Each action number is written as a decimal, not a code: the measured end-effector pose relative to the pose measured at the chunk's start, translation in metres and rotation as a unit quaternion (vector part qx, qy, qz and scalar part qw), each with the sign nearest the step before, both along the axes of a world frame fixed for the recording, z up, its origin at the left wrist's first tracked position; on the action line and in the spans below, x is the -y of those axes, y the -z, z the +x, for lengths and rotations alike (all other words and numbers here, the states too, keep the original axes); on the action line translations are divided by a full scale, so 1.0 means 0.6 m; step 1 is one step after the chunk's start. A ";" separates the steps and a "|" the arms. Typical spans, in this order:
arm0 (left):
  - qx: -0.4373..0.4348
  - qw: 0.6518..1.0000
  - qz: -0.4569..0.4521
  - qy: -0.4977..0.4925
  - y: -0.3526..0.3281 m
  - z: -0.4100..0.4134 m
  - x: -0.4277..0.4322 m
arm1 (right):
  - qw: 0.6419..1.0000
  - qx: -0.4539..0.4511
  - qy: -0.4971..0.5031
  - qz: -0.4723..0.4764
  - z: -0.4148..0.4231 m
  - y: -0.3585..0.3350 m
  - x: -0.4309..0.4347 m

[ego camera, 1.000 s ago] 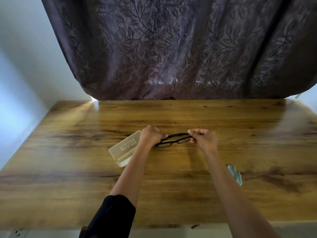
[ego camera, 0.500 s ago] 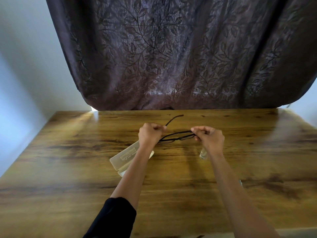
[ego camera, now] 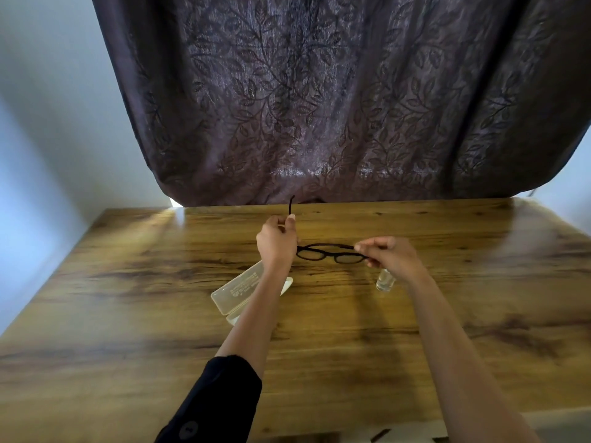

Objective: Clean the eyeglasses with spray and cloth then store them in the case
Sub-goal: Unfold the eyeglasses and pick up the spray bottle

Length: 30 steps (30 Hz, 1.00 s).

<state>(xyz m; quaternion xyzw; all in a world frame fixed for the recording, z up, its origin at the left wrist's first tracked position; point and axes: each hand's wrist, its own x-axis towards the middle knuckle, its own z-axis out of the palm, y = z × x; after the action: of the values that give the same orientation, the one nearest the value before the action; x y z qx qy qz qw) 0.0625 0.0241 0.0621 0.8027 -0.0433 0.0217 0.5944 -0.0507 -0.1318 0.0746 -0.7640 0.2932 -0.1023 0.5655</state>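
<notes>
Eyeglasses (ego camera: 331,254) hang above the wooden table (ego camera: 128,282), held by both hands: left hand (ego camera: 276,243) pinches 1 unfolded arm, right hand (ego camera: 391,255) pinches the other end. Open case (ego camera: 238,290) and spray bottle (ego camera: 384,280) sit beneath.

A home room: a wooden table (ego camera: 319,346) stands against a leaf-patterned curtain (ego camera: 319,107) and plain pale walls (ego camera: 48,123).
</notes>
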 end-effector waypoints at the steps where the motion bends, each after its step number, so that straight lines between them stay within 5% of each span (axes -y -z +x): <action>1: 0.007 1.000 0.009 0.002 0.001 0.001 -0.002 | 0.998 -0.030 -0.051 -0.018 -0.001 -0.005 -0.001; 6: 0.030 0.999 0.034 0.011 0.004 0.002 -0.006 | 0.986 -0.081 -0.091 -0.116 0.008 -0.005 -0.002; 22: 0.015 0.999 -0.010 0.036 0.008 -0.006 -0.017 | 0.979 0.094 0.177 0.040 0.012 -0.007 -0.006; 30: 0.138 0.966 0.187 0.117 0.032 -0.004 -0.021 | 0.966 0.123 0.219 0.062 0.018 -0.018 0.002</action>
<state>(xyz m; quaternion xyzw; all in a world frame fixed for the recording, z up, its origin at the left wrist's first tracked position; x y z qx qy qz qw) 0.0600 0.0366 0.0426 0.8782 -0.2218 0.0542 0.4202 -0.0400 -0.1330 0.0853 -0.6260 0.3870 -0.2984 0.6078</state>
